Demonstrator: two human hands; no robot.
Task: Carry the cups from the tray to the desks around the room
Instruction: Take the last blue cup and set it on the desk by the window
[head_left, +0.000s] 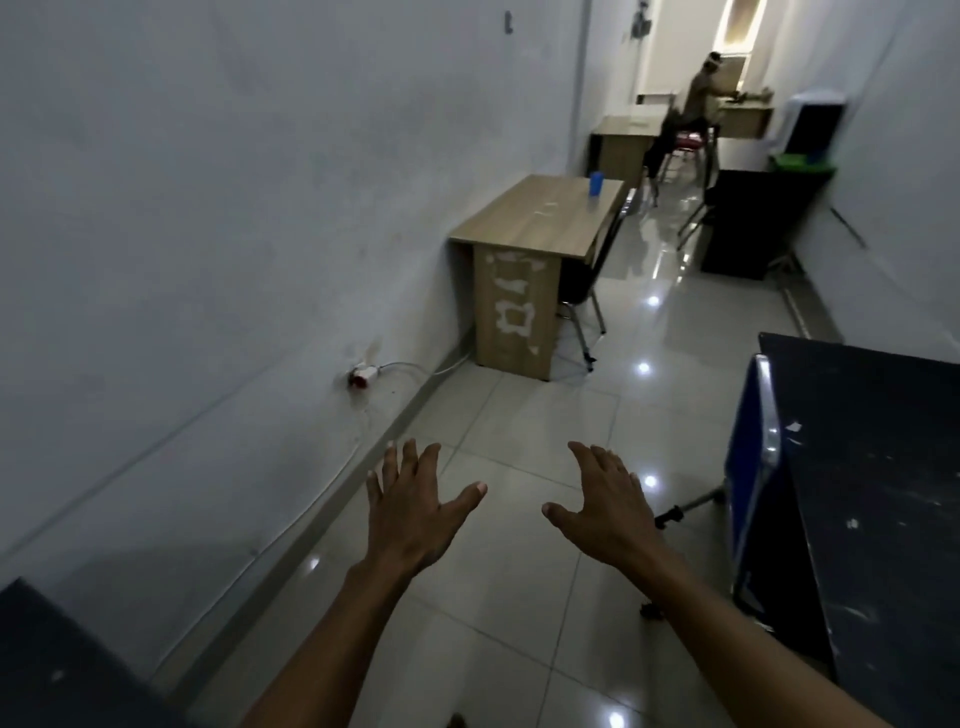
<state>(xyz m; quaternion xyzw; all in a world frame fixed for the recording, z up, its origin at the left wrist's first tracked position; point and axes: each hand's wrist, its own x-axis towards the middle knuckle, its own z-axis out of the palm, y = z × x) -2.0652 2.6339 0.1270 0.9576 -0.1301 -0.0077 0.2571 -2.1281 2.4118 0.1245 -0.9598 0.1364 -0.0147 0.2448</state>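
A single blue cup (596, 184) stands upright near the far right corner of a wooden table (524, 228) set against the left wall (208, 208), well ahead of both hands and slightly to their right. No tray is in view. The left hand (413, 512) and the right hand (608, 509) are stretched forward over the glossy tiled floor (519, 415), palms down, fingers spread and straight, each grip holding nothing. The two hands are close but apart, thumbs turned toward each other.

A dark chair (587, 280) is tucked at the wooden table's right side. To the right of the right hand stands a black table (883, 467) with a blue side panel (743, 483) and pale flecks on its top. A white cable runs along the wall to a socket with a red plug (361, 375), ahead and left of the left hand. Far down the room, beyond the cup, a seated person (696, 109) leans over another table; a dark cabinet (748, 223) and a green bin (800, 161) sit along the right side.
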